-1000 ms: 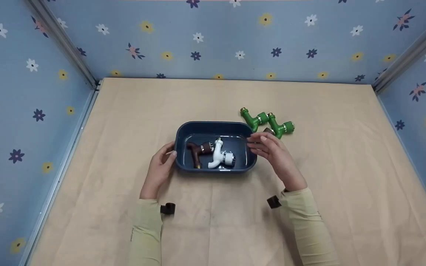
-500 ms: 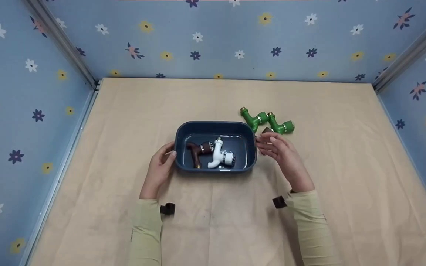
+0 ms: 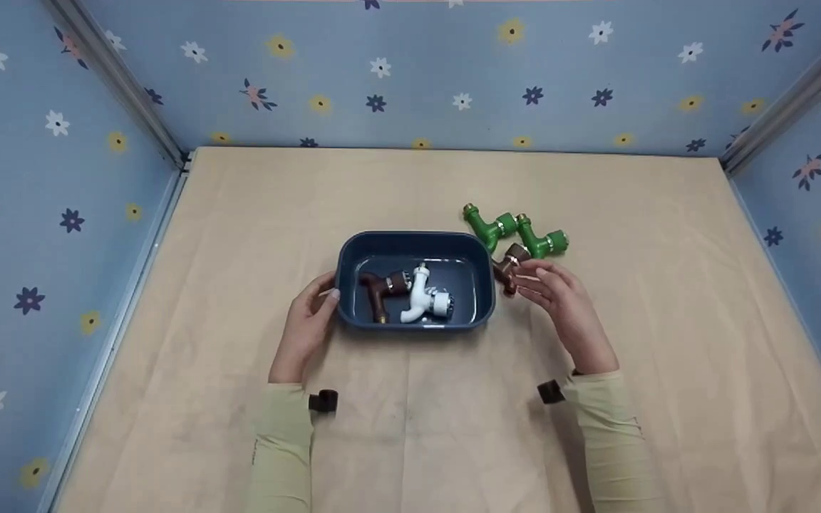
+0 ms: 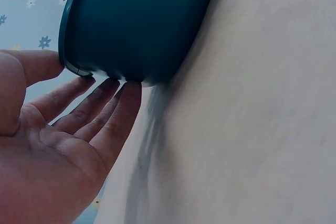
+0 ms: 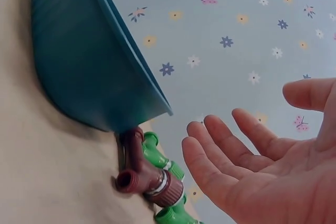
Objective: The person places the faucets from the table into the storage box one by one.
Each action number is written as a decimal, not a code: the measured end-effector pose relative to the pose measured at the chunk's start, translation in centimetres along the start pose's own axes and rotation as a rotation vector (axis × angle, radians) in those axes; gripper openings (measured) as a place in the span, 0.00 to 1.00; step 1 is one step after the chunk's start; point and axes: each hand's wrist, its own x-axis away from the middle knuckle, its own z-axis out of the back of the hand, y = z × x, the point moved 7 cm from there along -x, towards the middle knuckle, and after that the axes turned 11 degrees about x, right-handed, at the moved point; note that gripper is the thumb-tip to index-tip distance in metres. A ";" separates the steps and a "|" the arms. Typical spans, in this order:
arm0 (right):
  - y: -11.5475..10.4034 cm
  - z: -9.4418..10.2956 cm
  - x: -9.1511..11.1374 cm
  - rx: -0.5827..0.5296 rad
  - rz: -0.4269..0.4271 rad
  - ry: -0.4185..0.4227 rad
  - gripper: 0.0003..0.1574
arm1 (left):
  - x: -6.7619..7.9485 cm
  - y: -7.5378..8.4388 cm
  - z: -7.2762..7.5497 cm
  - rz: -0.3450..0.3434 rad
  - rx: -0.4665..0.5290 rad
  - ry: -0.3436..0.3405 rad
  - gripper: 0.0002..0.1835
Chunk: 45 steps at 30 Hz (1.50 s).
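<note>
Left hand (image 3: 305, 324): fingers fairly straight, tips touching the outside of the left end wall of the blue bin (image 3: 414, 246), thumb tip at the rim; we read contact, not a clench. Right hand (image 3: 569, 310): released, fingers loosely bent, near the outer brown tap (image 5: 149, 174) and apart from it.

We have the bin near the middle of the bench (image 3: 275, 199), long sides roughly parallel to the bench's far edge. Inside it: 1 inner brown tap (image 3: 376, 291) left of centre, 1 white tap (image 3: 419, 299) just right of that, its handle toward the bin's near right corner.

Outer brown tap lies just beside the bin's right end; from our angles we can't tell if they touch. 2 green taps beyond it: first green tap (image 3: 485, 231) by the bin's far right corner, second green tap (image 3: 539, 242) farther right. Floral wall (image 3: 425, 71) along the bench's far edge.
</note>
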 end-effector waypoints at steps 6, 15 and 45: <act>0.2 1.0 -0.1 0.029 -0.002 0.035 0.21 | 0.0 0.6 -0.2 0.024 0.008 -0.014 0.21; 1.3 2.4 0.3 0.109 -0.032 0.053 0.21 | 0.5 2.6 -0.9 0.038 -0.008 -0.033 0.22; 1.4 6.1 0.8 0.227 -0.092 0.106 0.25 | 0.1 0.6 -0.1 -0.007 -0.022 -0.013 0.21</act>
